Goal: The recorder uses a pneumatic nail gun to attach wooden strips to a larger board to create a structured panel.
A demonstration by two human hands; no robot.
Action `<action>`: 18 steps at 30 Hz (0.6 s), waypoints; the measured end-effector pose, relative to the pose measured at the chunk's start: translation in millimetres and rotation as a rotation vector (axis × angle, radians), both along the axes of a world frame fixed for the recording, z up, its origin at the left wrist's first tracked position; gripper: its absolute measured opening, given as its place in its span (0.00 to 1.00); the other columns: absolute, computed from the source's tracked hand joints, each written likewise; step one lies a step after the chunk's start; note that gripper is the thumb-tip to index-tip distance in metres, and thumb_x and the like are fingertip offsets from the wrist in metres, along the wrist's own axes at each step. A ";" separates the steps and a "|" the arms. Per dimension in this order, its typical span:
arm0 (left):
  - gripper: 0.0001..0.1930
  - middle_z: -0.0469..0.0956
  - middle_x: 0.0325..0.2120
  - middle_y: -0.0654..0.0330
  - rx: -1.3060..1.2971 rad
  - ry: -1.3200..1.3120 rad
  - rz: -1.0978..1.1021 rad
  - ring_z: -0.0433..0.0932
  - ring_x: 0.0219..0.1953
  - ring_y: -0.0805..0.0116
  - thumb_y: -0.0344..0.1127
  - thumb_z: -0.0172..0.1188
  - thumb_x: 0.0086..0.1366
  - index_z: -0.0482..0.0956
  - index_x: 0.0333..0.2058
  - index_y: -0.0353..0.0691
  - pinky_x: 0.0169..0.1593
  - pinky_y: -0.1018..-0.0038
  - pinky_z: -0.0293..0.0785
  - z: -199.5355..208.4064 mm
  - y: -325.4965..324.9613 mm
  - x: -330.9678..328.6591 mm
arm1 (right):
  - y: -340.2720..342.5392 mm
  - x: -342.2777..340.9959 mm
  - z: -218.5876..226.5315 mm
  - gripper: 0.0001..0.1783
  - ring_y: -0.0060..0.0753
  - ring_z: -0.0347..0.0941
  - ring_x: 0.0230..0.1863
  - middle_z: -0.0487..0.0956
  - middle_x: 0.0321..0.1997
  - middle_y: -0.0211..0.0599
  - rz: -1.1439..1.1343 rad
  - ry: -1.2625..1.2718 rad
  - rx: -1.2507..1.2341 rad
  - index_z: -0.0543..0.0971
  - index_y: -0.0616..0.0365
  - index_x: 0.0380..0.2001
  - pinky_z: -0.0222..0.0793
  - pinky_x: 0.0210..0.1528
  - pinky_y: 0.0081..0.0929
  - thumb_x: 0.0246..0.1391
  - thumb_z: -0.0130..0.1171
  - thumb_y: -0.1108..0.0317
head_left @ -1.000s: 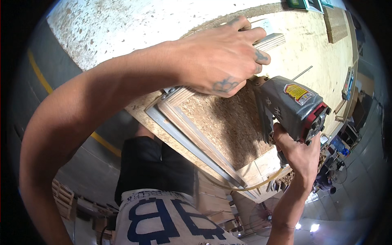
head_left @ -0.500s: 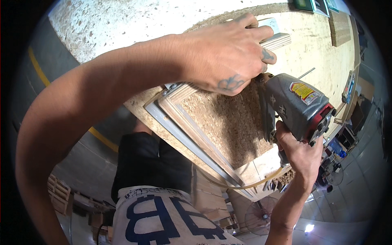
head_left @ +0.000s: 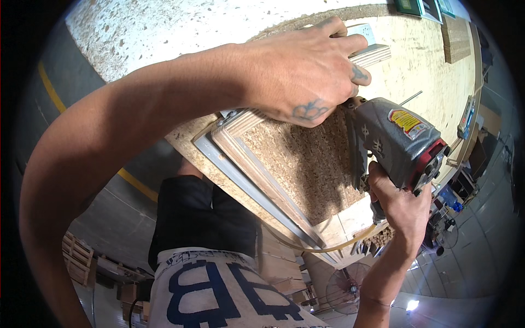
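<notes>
My right hand is wrapped around the handle of a grey air nailer with a red end and a yellow label. Its nose end sits close to the fingers of my left hand. That left hand reaches across the work, its fingers bent over a plywood strip at the far side; the fingertips are partly hidden. Below it lies a particle board panel, bordered on the near left by another plywood strip. A grey straight bar runs alongside that strip.
A yellowish air hose curves below the panel's near corner. At the back right stand a wood block and a green box. A speckled white board covers the far left. A fan stands beyond the bench.
</notes>
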State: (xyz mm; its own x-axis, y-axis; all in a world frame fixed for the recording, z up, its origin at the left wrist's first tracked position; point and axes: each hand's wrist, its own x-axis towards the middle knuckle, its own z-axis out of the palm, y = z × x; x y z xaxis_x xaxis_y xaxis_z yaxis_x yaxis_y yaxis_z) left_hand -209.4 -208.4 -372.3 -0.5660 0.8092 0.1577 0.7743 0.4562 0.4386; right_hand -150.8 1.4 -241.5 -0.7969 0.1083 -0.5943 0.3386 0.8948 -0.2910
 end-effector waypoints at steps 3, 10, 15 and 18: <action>0.09 0.84 0.49 0.66 0.016 0.017 0.015 0.69 0.54 0.64 0.39 0.63 0.62 0.90 0.33 0.45 0.63 0.59 0.63 -1.7 0.1 0.8 | -0.9 -0.9 1.0 0.17 0.36 0.85 0.35 0.87 0.33 0.43 0.011 -0.021 0.019 0.85 0.60 0.40 0.78 0.42 0.34 0.45 0.71 0.67; 0.09 0.82 0.54 0.66 -0.050 0.017 0.009 0.69 0.56 0.64 0.38 0.62 0.62 0.91 0.35 0.46 0.64 0.60 0.62 0.7 1.4 -0.3 | -5.6 -3.5 4.8 0.16 0.35 0.85 0.35 0.87 0.33 0.43 0.027 -0.056 0.052 0.85 0.60 0.39 0.78 0.41 0.33 0.46 0.71 0.66; 0.09 0.82 0.53 0.66 -0.005 -0.006 0.008 0.69 0.56 0.64 0.38 0.62 0.62 0.91 0.34 0.46 0.65 0.59 0.61 2.0 -0.2 -0.5 | -8.5 -5.2 4.1 0.16 0.33 0.85 0.33 0.86 0.31 0.42 0.015 -0.072 0.043 0.85 0.61 0.38 0.78 0.40 0.33 0.46 0.71 0.66; 0.09 0.82 0.53 0.66 0.000 -0.016 0.003 0.69 0.57 0.64 0.37 0.61 0.62 0.91 0.34 0.46 0.65 0.59 0.61 2.6 0.0 -1.2 | -6.1 -5.1 4.6 0.16 0.32 0.84 0.33 0.86 0.31 0.42 0.012 -0.080 0.038 0.85 0.61 0.38 0.78 0.40 0.32 0.46 0.71 0.65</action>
State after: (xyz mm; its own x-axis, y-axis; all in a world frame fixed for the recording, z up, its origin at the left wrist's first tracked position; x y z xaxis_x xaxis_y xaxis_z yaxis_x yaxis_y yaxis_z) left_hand -210.5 -208.3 -369.7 -0.5705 0.8078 0.1484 0.7660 0.4583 0.4508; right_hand -155.9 -4.8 -236.9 -0.7486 0.1224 -0.6516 0.3485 0.9088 -0.2297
